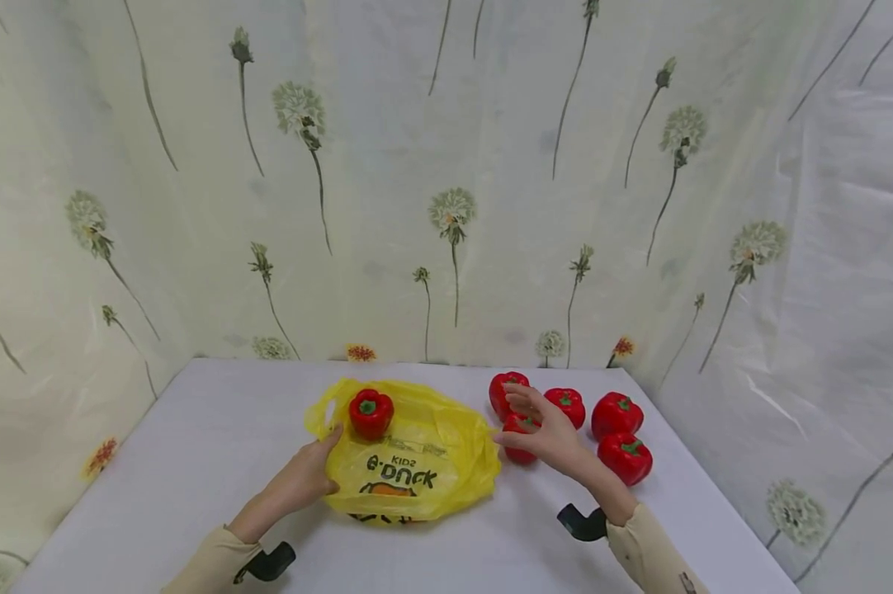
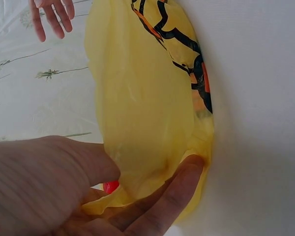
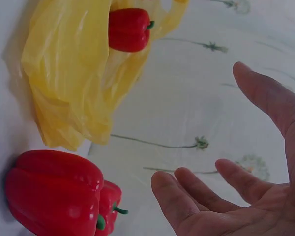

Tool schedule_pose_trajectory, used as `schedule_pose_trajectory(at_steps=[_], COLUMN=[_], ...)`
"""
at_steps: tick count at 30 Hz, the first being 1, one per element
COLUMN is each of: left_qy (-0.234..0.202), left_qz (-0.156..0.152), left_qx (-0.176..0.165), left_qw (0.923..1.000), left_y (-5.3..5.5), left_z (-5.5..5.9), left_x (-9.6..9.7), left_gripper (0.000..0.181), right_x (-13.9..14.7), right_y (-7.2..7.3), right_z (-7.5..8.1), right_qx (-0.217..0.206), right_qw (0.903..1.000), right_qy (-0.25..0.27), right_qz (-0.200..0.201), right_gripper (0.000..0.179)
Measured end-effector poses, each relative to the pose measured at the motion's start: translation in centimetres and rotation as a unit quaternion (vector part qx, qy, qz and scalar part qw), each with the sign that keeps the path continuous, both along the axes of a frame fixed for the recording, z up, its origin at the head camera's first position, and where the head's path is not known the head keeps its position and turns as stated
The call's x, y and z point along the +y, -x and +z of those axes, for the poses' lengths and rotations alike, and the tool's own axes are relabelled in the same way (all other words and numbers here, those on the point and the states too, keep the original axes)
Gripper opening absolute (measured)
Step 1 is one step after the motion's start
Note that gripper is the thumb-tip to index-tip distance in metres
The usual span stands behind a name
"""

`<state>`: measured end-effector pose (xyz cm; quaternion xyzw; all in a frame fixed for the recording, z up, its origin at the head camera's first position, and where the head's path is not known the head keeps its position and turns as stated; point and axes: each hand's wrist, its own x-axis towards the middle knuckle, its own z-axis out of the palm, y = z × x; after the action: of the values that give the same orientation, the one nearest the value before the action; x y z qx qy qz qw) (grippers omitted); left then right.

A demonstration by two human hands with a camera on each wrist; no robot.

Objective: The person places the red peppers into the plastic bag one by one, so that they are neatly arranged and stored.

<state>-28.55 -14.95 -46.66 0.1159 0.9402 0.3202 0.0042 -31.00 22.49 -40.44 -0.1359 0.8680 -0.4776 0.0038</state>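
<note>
A yellow plastic bag [image 1: 454, 470] with black print lies on the table, its opening to the left. My left hand [image 1: 305, 474] grips the bag at that end, thumb and fingers spread along its edge in the left wrist view. One red bell pepper [image 1: 370, 414] sits at the bag's mouth, close to my left thumb. My right hand [image 1: 550, 437] hovers with fingers apart and holds nothing. Below it in the head view is a red bell pepper [image 1: 519, 441], partly hidden by the hand. The right wrist view shows a large red bell pepper [image 3: 54, 191] beside the fingers.
More red bell peppers stand on the right: one at the back [image 1: 507, 392], one beside it [image 1: 565, 406], and two near the right edge, a rear pepper [image 1: 617, 414] and a front pepper [image 1: 625, 459]. A dandelion-print curtain [image 1: 387, 206] surrounds the white table [image 1: 216, 437].
</note>
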Motion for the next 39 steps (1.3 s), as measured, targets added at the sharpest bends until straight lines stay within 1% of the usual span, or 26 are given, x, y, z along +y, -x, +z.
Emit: schedule_pose_trajectory(at_steps=[7, 12, 16, 19, 24, 32, 39], left_qy=[0.002, 0.001, 0.004, 0.007, 0.005, 0.011, 0.005], left_qz=[-0.001, 0.000, 0.000, 0.000, 0.002, 0.003, 0.004], left_qx=[0.003, -0.001, 0.004, 0.008, 0.003, 0.003, -0.002], left_qw=[1.0000, 1.0000, 1.0000, 0.9999, 1.0000, 0.9999, 1.0000], left_y=[0.1, 0.0, 0.0, 0.0, 0.1, 0.0, 0.0], left_z=[-0.1, 0.0, 0.0, -0.1, -0.2, -0.1, -0.1], left_x=[-0.1, -0.1, -0.1, -0.1, 0.0, 0.0, 0.0], left_gripper=[0.090, 0.090, 0.090, 0.090, 0.091, 0.090, 0.090], right_x=[1.5, 2.7, 3.4, 3.7, 4.0, 4.2, 4.4], right_y=[0.0, 0.3, 0.5, 0.8, 1.2, 1.5, 2.1], right_z=[-0.1, -0.5, -0.6, -0.6, -1.0, -1.6, -2.3], right_qx=[-0.014, -0.024, -0.026, -0.031, -0.033, -0.037, -0.045], right_qw=[0.9995, 0.9991, 0.9989, 0.9987, 0.9986, 0.9981, 0.9975], right_qy=[-0.016, -0.014, -0.015, -0.013, -0.015, -0.020, -0.023], right_qz=[-0.025, -0.032, -0.036, -0.037, -0.039, -0.044, -0.048], right_gripper=[0.087, 0.088, 0.089, 0.088, 0.088, 0.089, 0.090])
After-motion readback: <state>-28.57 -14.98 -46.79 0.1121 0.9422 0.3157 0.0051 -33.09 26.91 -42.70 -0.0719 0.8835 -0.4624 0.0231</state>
